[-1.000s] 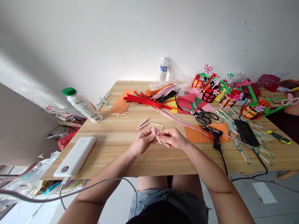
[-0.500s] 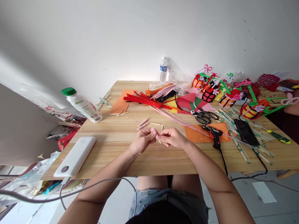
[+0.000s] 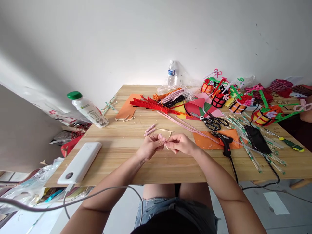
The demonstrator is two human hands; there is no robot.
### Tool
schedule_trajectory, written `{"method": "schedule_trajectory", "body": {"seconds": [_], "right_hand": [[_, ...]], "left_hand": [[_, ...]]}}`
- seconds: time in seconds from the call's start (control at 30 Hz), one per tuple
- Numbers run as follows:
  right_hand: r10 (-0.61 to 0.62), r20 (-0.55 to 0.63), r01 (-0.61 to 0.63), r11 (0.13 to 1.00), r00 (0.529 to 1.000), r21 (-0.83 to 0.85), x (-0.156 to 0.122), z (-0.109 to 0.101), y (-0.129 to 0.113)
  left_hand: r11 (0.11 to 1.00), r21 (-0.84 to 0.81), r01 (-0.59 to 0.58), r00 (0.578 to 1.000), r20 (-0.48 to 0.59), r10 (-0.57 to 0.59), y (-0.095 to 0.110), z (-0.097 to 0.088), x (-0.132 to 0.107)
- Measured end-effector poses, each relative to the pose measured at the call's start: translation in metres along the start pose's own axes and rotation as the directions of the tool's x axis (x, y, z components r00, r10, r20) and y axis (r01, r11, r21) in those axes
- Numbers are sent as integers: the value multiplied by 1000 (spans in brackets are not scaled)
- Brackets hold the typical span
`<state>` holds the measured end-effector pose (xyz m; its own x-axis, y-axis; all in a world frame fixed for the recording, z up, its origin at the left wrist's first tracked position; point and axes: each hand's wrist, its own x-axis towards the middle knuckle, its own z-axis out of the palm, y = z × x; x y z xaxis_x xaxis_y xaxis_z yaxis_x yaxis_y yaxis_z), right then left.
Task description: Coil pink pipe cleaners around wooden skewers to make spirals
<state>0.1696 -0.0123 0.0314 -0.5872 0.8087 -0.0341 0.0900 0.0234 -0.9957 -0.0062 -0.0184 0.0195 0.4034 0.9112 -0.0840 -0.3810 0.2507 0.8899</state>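
Note:
My left hand point(image 3: 153, 145) and my right hand point(image 3: 179, 144) meet over the front middle of the table, thumbs and fingers pinched together tip to tip. Whatever they hold is small and mostly hidden by the fingers. A thin pale wooden stick point(image 3: 170, 134) shows just behind the right fingertips, and the tip of another pokes out below them. Behind my left hand lie two short sticks wrapped in pink fuzz point(image 3: 149, 130), side by side, with another bare stick point(image 3: 165, 130) to their right.
Red pipe cleaners point(image 3: 151, 104) lie behind the hands. Scissors point(image 3: 212, 123), a glue gun point(image 3: 225, 143) on orange paper, a phone point(image 3: 257, 139) and a screwdriver point(image 3: 290, 144) are right. Decorated baskets point(image 3: 240, 105) stand farther back. A bottle point(image 3: 89, 110) and power bank point(image 3: 80, 162) sit left.
The view has shifted slightly. Both hands stay pinched together at the same spot, with only a small movement of the right fingers.

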Motion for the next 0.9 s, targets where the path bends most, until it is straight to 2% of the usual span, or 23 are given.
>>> {"method": "schedule_trajectory", "body": {"seconds": [0.07, 0.17, 0.43, 0.7, 0.8, 0.9], "right_hand": [[10, 30, -11, 998, 999, 57, -1, -3, -1], [11, -6, -10, 997, 1000, 70, -1, -3, -4], [-52, -191, 38, 996, 980, -78, 0, 3, 0], [-73, -150, 50, 987, 986, -150, -4, 5, -5], [-180, -163, 129, 950, 970, -284, -5, 7, -3], [-329, -158, 229, 863, 931, -449, -3, 8, -2]], "left_hand": [[999, -34, -16, 999, 46, 17, 2, 2, -2], [998, -55, -34, 996, 79, 38, 3, 4, -3], [997, 79, -3, 999, -37, 6, -1, 1, 0], [995, 100, -2, 1000, -15, 4, -1, 4, -2], [997, 61, 49, 998, -54, -46, 0, 2, -1], [994, 38, 98, 993, -64, -96, 2, 1, -1]]}}
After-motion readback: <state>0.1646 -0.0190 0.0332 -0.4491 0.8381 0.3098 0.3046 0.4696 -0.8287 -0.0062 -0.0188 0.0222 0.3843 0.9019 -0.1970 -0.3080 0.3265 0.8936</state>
